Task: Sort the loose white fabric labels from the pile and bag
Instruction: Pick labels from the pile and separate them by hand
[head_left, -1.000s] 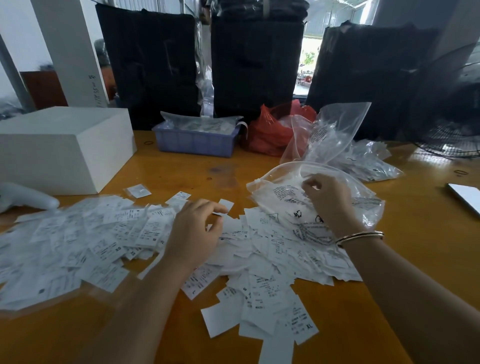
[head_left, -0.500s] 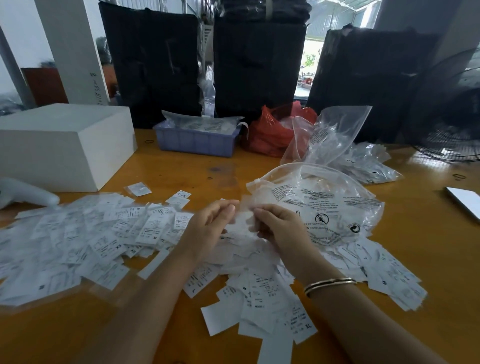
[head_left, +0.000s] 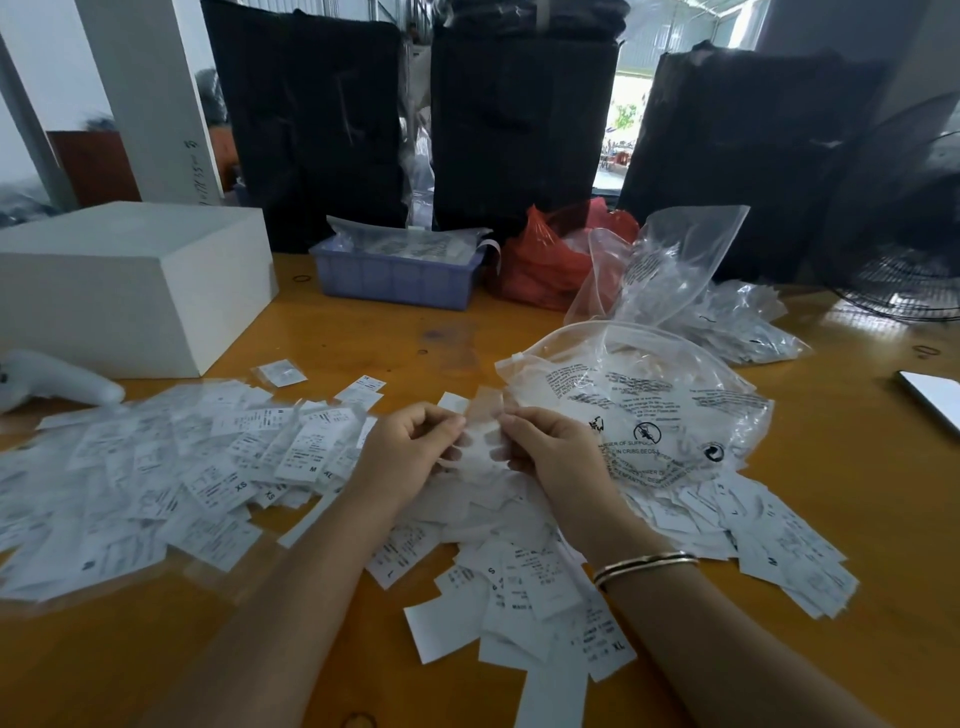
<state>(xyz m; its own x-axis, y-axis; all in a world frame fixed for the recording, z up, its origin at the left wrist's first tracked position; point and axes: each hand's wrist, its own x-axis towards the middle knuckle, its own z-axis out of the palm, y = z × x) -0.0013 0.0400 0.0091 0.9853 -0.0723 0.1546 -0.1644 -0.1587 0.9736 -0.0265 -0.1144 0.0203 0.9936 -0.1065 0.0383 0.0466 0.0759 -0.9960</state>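
A wide pile of loose white fabric labels (head_left: 171, 478) covers the wooden table, thickest at the left and spilling toward me in the middle and right. A clear printed plastic bag (head_left: 639, 400) lies just right of centre, partly over more labels. My left hand (head_left: 410, 452) and my right hand (head_left: 556, 452) meet above the middle of the pile. Both pinch a small bunch of white labels (head_left: 483, 441) held between them. The labels in my fingers are blurred.
A white box (head_left: 130, 280) stands at the left with a white handheld device (head_left: 52, 379) before it. Behind are a lilac tray (head_left: 395, 275), a red bag (head_left: 550, 265), more clear bags (head_left: 727, 317), black bundles and a fan (head_left: 914, 249).
My right hand left the bag's mouth and came to the pile's middle beside my left hand. Labels now lie spilled at the right of the bag. Both hands have taken hold of labels.
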